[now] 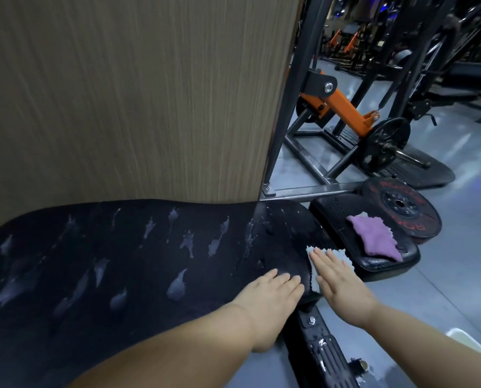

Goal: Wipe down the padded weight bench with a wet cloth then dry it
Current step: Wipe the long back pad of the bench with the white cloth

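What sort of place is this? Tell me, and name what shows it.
A gym, most likely: a padded weight bench, a loose weight plate beside it, and an orange-armed plate-loaded machine behind.

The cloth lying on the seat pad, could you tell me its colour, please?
The cloth is purple, seen in the head view.

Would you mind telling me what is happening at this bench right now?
A person is cleaning a black padded bench. Their right hand presses a pale cloth flat against the end of the long pad, and the left hand rests flat on the pad beside it. Patches of water lie across most of the pad, so it is plainly not dry yet. A purple cloth lies on the separate seat pad beyond, with no hand on it.
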The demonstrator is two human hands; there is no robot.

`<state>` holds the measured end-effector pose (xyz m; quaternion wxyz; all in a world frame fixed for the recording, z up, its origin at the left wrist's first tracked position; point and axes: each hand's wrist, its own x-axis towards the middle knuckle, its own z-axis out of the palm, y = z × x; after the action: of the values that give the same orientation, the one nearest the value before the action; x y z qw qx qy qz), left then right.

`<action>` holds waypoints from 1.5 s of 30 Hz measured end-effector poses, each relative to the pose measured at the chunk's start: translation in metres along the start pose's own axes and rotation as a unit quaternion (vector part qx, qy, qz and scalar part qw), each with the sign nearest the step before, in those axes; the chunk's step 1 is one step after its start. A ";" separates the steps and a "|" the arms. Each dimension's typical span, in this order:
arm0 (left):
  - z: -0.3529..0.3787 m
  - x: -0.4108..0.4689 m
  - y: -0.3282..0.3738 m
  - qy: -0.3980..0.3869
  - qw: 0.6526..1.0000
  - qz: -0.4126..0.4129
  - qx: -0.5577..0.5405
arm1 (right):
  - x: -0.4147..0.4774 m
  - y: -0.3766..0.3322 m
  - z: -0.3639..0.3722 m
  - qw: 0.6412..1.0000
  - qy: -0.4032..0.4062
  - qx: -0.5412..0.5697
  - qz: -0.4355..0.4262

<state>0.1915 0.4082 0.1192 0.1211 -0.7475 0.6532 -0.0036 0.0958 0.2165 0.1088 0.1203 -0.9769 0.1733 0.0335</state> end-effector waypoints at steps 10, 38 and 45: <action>0.027 -0.039 -0.011 0.033 0.990 0.128 0.048 | 0.050 0.006 -0.009 1.000 0.016 -0.005 0.006; 0.006 0.024 -0.045 0.084 0.984 -0.043 -0.151 | 0.100 0.007 -0.018 0.999 0.020 0.001 0.028; 0.007 0.023 -0.046 0.087 0.983 -0.048 -0.152 | 0.038 0.013 -0.011 0.999 0.019 -0.002 -0.039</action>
<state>0.2407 0.3923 0.1172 -0.0516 -0.7847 0.6172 0.0253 0.1273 0.1888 0.1125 0.1166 -0.9837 0.1369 0.0100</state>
